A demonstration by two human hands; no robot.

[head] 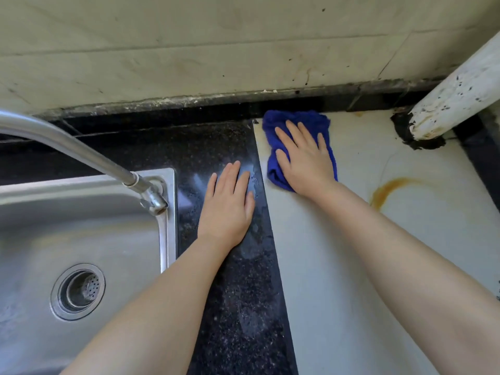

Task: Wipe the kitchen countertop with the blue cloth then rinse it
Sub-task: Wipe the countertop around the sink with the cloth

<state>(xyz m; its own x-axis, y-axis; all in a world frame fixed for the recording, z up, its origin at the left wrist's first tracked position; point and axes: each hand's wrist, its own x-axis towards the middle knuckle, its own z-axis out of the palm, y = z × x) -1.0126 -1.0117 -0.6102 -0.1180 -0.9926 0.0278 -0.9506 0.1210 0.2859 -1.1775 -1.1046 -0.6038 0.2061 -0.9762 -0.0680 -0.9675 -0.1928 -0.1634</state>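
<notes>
1. The right hand (304,155) lies flat on the blue cloth (297,123), fingers straight and slightly spread, palm pressing the cloth down rather than curling round it.
2. The blue cloth is bunched up under that hand, on the pale part of the bench (351,239), close to its back edge and just beside the seam where the pale surface meets the dark one. Cloth shows beyond the fingertips and along the left side of the hand.
3. The left hand (227,209) rests flat on the dark speckled part of the bench (238,307), fingers straight and close together, holding nothing. It sits between the sink and the seam, near the right hand but apart from it and from the cloth.
4. The dark surface around the left hand looks wet, with droplets and a shiny patch near the fingertips.
5. A steel sink (81,212) fills the lower left, with a round drain strainer (78,292) in its bottom.
6. A steel tap (81,155) reaches from the left edge of the view out over the sink's corner.
7. An orange-brown stain (389,189) curves across the pale surface, to the right of the right forearm.
8. A white pipe (457,90) with flaking dark spots rises at a slant from the back right corner of the bench, ringed by dark sealant at its foot.
9. A stained tiled wall (189,50) runs behind the bench.
</notes>
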